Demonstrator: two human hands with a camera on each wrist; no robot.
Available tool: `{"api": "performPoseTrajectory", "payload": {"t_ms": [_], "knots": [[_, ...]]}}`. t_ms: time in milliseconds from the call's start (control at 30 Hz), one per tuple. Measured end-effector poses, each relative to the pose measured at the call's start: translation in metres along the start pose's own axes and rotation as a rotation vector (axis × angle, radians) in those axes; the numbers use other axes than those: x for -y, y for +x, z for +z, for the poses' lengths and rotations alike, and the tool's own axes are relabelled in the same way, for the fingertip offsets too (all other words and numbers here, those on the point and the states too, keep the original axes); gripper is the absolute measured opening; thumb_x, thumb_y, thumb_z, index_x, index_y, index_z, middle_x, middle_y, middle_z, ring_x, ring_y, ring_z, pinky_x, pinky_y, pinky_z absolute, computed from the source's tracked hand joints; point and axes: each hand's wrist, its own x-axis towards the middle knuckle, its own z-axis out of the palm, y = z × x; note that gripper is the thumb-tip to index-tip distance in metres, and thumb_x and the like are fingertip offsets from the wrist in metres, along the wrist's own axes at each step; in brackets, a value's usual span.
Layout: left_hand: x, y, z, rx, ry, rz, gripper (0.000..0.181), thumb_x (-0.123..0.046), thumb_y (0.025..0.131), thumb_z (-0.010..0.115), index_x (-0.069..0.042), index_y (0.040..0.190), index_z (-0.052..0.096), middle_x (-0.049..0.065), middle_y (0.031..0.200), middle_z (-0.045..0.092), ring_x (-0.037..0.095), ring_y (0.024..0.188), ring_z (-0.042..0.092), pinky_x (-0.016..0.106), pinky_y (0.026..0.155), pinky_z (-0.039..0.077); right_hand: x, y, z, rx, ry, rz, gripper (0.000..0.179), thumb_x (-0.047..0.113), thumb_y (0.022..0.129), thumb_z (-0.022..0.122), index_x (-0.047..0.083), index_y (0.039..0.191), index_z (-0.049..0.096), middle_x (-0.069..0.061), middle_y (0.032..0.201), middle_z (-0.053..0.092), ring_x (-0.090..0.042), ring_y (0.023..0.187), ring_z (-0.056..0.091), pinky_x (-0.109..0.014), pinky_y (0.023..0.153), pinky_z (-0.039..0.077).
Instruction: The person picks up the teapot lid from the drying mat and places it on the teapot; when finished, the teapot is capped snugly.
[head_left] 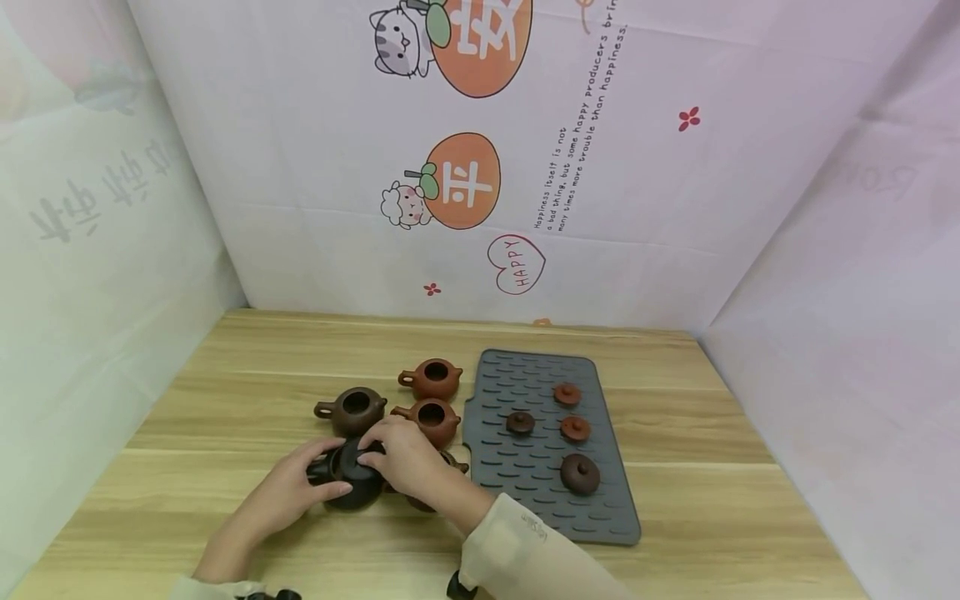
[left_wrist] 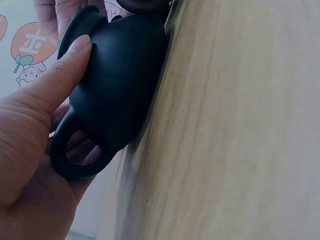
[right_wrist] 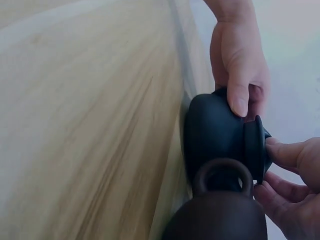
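My left hand [head_left: 285, 493] grips a black teapot [head_left: 356, 498] that stands on the wooden table, thumb on one side and fingers on the other, around its handle end. The loop handle [left_wrist: 61, 160] shows against the palm in the left wrist view. My right hand [head_left: 408, 460] pinches the knob of the teapot's black lid [right_wrist: 260, 150] between thumb and fingers. The lid sits at the pot's opening, tilted, its rim standing off the pot on one side. A brown teapot [right_wrist: 220, 220] stands close to the black one.
Two reddish lidless teapots [head_left: 435, 379] and a brown one [head_left: 347, 412] stand just behind. Another dark teapot [head_left: 456, 468] is partly hidden under my right forearm. To the right lies a grey mat [head_left: 517, 492] bearing several lids [head_left: 581, 475]. Printed white cloth [head_left: 337, 250] walls the table.
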Motion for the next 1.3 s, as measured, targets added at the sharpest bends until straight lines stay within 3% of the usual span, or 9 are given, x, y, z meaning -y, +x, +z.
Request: {"api": "performPoseTrajectory", "payload": {"t_ms": [533, 967, 1300], "knots": [[0.003, 0.002, 0.002, -0.02, -0.018, 0.012, 0.069, -0.039, 0.08, 0.081, -0.005, 0.134, 0.055, 0.02, 0.135, 0.052, 0.041, 0.124, 0.047, 0.061, 0.099, 0.037, 0.009, 0.003, 0.007, -0.029, -0.076, -0.053, 0.012, 0.026, 0.092, 0.07, 0.018, 0.101, 0.074, 0.005, 0.106, 0.061, -0.008, 0.1, 0.058, -0.017, 0.079, 0.048], [-0.001, 0.001, 0.003, -0.008, -0.007, -0.026, 0.07, -0.037, 0.08, 0.081, -0.004, 0.136, 0.054, 0.021, 0.137, 0.051, 0.042, 0.126, 0.045, 0.062, 0.1, 0.035, 0.005, 0.004, 0.014, -0.034, -0.088, -0.049, 0.012, 0.027, 0.091, 0.071, 0.019, 0.1, 0.073, 0.006, 0.105, 0.061, -0.007, 0.101, 0.058, -0.017, 0.079, 0.049], [-0.005, 0.002, -0.004, 0.042, 0.017, -0.045, 0.076, -0.044, 0.08, 0.079, -0.002, 0.137, 0.052, 0.022, 0.137, 0.05, 0.044, 0.127, 0.044, 0.062, 0.098, 0.037, 0.001, 0.0, -0.005, -0.024, -0.067, -0.002, 0.017, 0.026, 0.092, 0.071, 0.018, 0.107, 0.072, 0.004, 0.112, 0.061, -0.011, 0.105, 0.059, -0.021, 0.079, 0.05]]}}
